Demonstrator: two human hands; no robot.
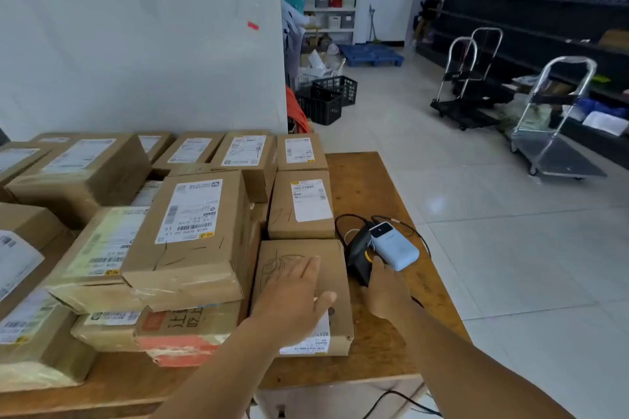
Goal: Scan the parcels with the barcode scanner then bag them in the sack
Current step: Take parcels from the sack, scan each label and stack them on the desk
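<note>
Several brown cardboard parcels with white labels cover the wooden table (371, 180). My left hand (292, 296) lies flat, fingers spread, on top of the nearest flat parcel (337, 269) at the table's right front. My right hand (386, 287) reaches over the black barcode scanner (359, 255), which lies just right of that parcel; its fingers touch the scanner's rear, and a grip is not clear. A pale blue power bank (394, 247) rests against the scanner, with black cables looping round it. No sack is in view.
A big parcel (190, 231) sits atop the stack left of my left hand. Beyond the table's right edge is tiled floor with three platform trolleys (554, 133), black crates (326, 99), a blue pallet (371, 54) and dark shelving along the right wall.
</note>
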